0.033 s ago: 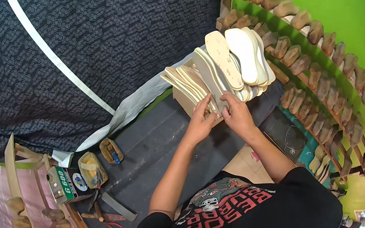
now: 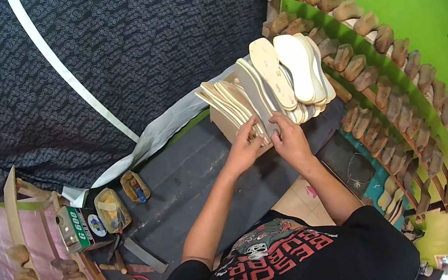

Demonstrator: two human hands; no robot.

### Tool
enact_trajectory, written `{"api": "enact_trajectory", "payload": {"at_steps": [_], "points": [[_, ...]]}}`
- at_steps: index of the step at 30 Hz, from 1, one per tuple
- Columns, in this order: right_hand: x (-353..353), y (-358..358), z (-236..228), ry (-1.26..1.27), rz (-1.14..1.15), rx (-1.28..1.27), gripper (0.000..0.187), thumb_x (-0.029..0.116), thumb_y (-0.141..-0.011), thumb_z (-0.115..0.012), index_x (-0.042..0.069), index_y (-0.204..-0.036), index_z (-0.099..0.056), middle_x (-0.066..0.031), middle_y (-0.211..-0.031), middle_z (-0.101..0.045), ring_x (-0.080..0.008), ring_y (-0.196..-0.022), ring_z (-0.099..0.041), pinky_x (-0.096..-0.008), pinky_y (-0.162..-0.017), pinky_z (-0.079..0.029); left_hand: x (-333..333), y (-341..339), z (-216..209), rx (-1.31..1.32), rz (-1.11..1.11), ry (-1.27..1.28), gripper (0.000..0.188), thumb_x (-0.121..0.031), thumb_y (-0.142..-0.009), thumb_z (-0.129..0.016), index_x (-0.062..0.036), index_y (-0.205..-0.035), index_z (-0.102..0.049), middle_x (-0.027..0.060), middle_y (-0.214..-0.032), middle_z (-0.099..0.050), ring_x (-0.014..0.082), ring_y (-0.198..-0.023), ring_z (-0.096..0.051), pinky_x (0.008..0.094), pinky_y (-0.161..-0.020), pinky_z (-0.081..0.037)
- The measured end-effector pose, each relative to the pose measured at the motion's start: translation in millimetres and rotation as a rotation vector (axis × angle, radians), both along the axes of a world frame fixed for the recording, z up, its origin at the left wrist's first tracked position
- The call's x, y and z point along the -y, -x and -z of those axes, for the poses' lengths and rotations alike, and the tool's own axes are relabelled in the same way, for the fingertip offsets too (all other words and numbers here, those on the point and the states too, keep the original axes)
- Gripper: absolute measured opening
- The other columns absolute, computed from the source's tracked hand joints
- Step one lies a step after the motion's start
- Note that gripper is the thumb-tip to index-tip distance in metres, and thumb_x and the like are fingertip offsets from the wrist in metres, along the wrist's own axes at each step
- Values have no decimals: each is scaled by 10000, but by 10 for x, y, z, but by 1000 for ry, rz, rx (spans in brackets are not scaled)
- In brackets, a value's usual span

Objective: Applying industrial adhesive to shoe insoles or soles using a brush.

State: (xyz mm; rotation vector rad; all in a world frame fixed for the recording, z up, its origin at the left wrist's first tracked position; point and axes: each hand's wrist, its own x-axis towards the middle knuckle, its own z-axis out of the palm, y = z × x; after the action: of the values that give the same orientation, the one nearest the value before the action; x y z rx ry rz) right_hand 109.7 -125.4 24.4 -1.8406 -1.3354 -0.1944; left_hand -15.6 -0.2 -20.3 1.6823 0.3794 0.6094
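Shoe insoles stand packed in a cardboard box (image 2: 226, 125) at the far side of the table. My left hand (image 2: 245, 149) is at their near ends, its fingers curled over the edges of the cream insoles (image 2: 228, 102). Close beside it, my right hand (image 2: 291, 140) has thumb and fingers bent round the near end of a grey insole (image 2: 255, 95). Exactly how many pieces either hand grips is hidden. To the right, a beige insole (image 2: 270, 71) with small marks and a white insole (image 2: 294, 64) lie on top of the others.
Wooden shoe lasts (image 2: 358, 67) line racks along the green wall on the right; more lasts (image 2: 25, 276) hang at left. A metal can (image 2: 81, 227), a yellowish tub (image 2: 111, 207), a hammer (image 2: 120, 262) and red-handled pliers (image 2: 140, 279) sit on the dark table (image 2: 184, 184).
The whole view has shifted very slightly. Both hands stay at the near ends of the insoles with almost no movement.
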Motion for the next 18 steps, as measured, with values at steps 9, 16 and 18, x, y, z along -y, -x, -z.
{"api": "enact_trajectory", "payload": {"at_steps": [9, 16, 18], "points": [[285, 355, -175, -126, 26, -495, 348, -66, -874, -633, -22, -1217, -590, -191, -1317, -663, -126, -619, -684, -268, -585, -537, -14, 98, -413, 149, -44, 331, 581, -271, -1087, -443, -42, -1603, -306, 77, -1443, -552, 145, -1166, -523, 310, -1005, -441], [347, 696, -87, -274, -112, -853, 441, -49, -887, -669, -20, -1316, -571, -136, -1270, -661, -76, -639, -641, -244, -576, -534, 75, 219, -534, 185, 3, 635, 713, -338, -1068, -503, -79, -1638, -162, 82, -1469, -486, 167, -1210, -521, 365, -998, -466], [363, 690, -21, -176, -184, -668, 461, -43, -875, -692, -14, -1321, -579, -141, -1297, -649, -79, -638, -622, -248, -581, -531, 122, 248, -478, 246, 24, 658, 705, -352, -1066, -510, -90, -1632, -181, 66, -1453, -498, 158, -1192, -524, 341, -986, -465]]}}
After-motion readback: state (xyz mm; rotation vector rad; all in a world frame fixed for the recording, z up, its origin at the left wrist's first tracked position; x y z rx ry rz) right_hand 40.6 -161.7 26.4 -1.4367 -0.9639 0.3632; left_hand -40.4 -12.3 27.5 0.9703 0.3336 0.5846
